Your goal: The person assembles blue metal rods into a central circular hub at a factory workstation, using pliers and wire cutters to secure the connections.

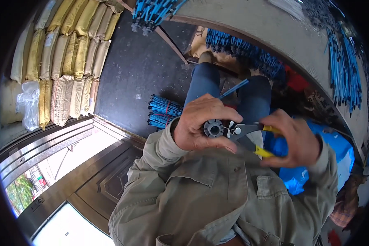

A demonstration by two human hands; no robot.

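The person's left hand [205, 112] grasps a dark grey, round plastic fitting with a notched rim [208, 128] above the lap, a thin bright-blue tube [235, 87] jutting out beyond the fingers. The right hand [296, 138] is wrapped around yellow-handled metal cutting pliers [247, 129], their handles spread and their tip just beside the fitting. Red-banded bundles of blue tubes [165, 111] lie on the dark floor.

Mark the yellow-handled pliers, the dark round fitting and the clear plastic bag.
Yellow-handled pliers [246, 130], head view: dark metal beside the pivot.
Dark round fitting [208, 128], head view: ring beside its central hole.
Clear plastic bag [30, 107], head view: crumpled middle.
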